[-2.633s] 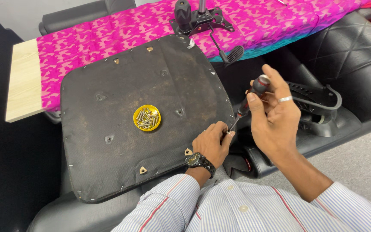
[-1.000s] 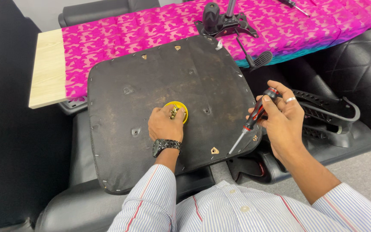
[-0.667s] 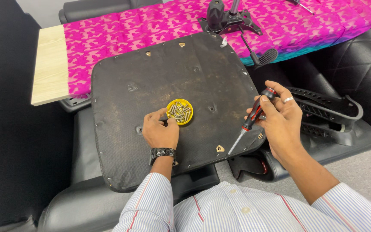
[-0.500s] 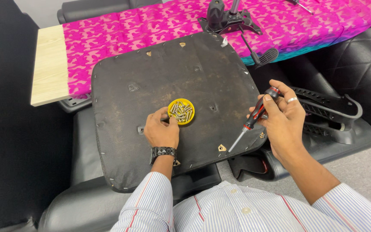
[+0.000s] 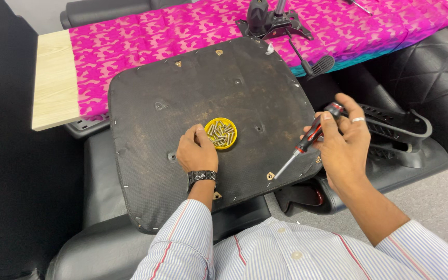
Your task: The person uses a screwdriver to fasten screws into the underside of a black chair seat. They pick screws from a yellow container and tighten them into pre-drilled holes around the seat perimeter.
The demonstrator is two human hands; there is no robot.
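Nearest to the camera are two sleeves of one striped shirt. The left hand (image 5: 195,152), with one dark watch (image 5: 201,176) on the wrist, lies on the black seat base (image 5: 151,155), which is turned underside up. Its fingers are curled loosely, and the fingertips touch the near left rim of one yellow dish (image 5: 221,133); I cannot tell if they pinch a screw. The dish stands near the middle of the seat base and holds many small screws, too many and too small to count.

The right hand (image 5: 344,142) hovers over the right edge of the seat base and wears one ring. It is closed around one screwdriver (image 5: 307,142) with a red and black handle. The metal tip points down to the left, just beside one brass insert (image 5: 270,176) at the near right corner. Two more such inserts are seen along the far edge.

Right of the hand lies one black plastic armrest (image 5: 397,129). Farther away, one desk (image 5: 53,78) carries one pink patterned cloth (image 5: 146,36), and on it stands one black chair mechanism (image 5: 273,21).
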